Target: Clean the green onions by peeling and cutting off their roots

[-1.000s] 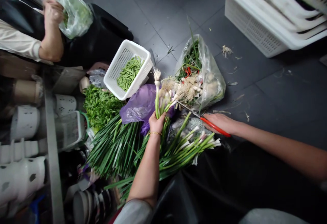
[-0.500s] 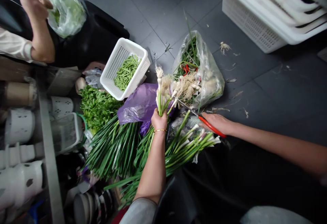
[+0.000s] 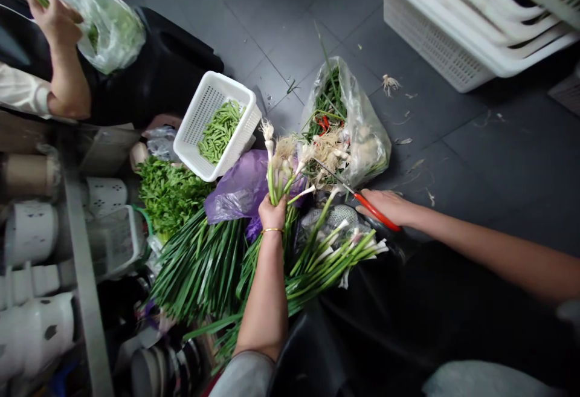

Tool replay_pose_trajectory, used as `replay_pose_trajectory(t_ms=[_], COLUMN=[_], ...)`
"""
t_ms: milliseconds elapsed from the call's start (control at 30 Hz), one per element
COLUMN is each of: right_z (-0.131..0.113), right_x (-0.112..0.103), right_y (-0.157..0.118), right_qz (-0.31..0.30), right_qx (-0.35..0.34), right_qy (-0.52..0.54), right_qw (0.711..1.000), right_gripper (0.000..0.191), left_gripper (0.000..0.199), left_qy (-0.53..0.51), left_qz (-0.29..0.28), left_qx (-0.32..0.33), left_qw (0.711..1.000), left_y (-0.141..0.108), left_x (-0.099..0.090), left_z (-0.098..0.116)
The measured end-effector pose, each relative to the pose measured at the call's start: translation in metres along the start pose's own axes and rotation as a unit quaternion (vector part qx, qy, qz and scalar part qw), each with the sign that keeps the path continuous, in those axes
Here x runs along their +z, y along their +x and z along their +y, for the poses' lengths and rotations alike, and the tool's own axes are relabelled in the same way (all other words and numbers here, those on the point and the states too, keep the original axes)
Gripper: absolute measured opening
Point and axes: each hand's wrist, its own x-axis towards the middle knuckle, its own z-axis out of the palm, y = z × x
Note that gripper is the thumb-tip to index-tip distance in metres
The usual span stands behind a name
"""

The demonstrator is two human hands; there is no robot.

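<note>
My left hand [image 3: 272, 208] is closed around a bunch of spring onions [image 3: 281, 170], with white bulbs and stringy roots pointing up and away from me. One stalk in the bunch leans right and ends in a bare white tip. My right hand [image 3: 385, 206] grips scissors [image 3: 377, 213] by their red handles; their blades reach toward the bunch, just right of it. Below lie trimmed spring onions [image 3: 338, 258] with clean white ends. Beyond the blades, a clear plastic bag [image 3: 369, 143] holds cut roots, green scraps and red chillies.
A white basket [image 3: 190, 125] holds green bean pods. Leafy greens [image 3: 174, 194], long green leaves [image 3: 203, 270] and a purple bag [image 3: 238, 188] lie at left. A co-worker's hand [image 3: 58, 22] is by another plastic bag [image 3: 113, 34]. Stacked white baskets [image 3: 430, 40] stand at upper right.
The view has shifted slightly, moving most things left. The scissors' blades have come away rightward from the bunch, and a stalk with a bare white end now shows beside it.
</note>
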Motion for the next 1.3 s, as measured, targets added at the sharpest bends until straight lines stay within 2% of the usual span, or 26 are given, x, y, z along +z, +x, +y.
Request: replay_pose_trajectory(t_ms=[133,267,333,433,533,633,700,800,900,1067,1200,1300], right_z=[-0.01,-0.01,-0.005,0.004,0.012,0.015,0.013,0.011,0.019,0.041,0.036,0.027], right_x=[-0.006,-0.005,-0.002,-0.001,-0.002,-0.002,-0.003,-0.007,-0.009,-0.002,-0.006,-0.009], right_y=[0.006,0.009,0.009,0.007,0.008,0.011,0.013,0.013,0.011,0.004,0.004,0.009], right_qz=[-0.025,0.005,0.047,0.083,0.034,-0.022,-0.038,-0.042,-0.036,-0.041,-0.041,-0.014], right_qx=[-0.016,-0.006,0.014,0.03,-0.028,-0.104,-0.124,-0.118,-0.107,-0.152,-0.153,-0.15], right_qy=[-0.031,-0.042,-0.035,0.005,0.058,0.09,0.099,0.086,0.058,0.094,0.087,0.046], right_qw=[0.999,0.999,0.998,0.996,0.997,0.99,0.987,0.988,0.992,0.983,0.984,0.988], right_gripper=[0.034,0.039,0.036,0.032,0.029,0.028,0.029,0.032,0.034,0.038,0.035,0.033], left_gripper=[0.027,0.027,0.03,0.038,0.044,0.046,0.045,0.044,0.046,0.049,0.049,0.05], left_qy=[0.007,-0.017,-0.075,-0.189,-0.256,-0.275,-0.276,-0.269,-0.262,-0.264,-0.266,-0.259], left_qz=[-0.021,-0.03,-0.039,-0.092,-0.154,-0.192,-0.216,-0.245,-0.258,-0.228,-0.238,-0.262], left_qx=[0.022,0.024,-0.005,-0.095,-0.155,-0.167,-0.165,-0.159,-0.16,-0.156,-0.16,-0.163], left_qw=[1.0,0.999,0.996,0.973,0.942,0.927,0.922,0.918,0.916,0.924,0.92,0.915], left_y=[-0.012,-0.017,-0.015,-0.011,-0.009,-0.009,-0.01,-0.01,-0.008,-0.004,-0.008,-0.011], left_x=[0.006,0.012,0.012,0.005,-0.008,-0.022,-0.028,-0.031,-0.032,-0.03,-0.027,-0.023], left_z=[0.004,0.006,0.005,0.006,0.011,0.017,0.019,0.02,0.02,0.016,0.016,0.017])
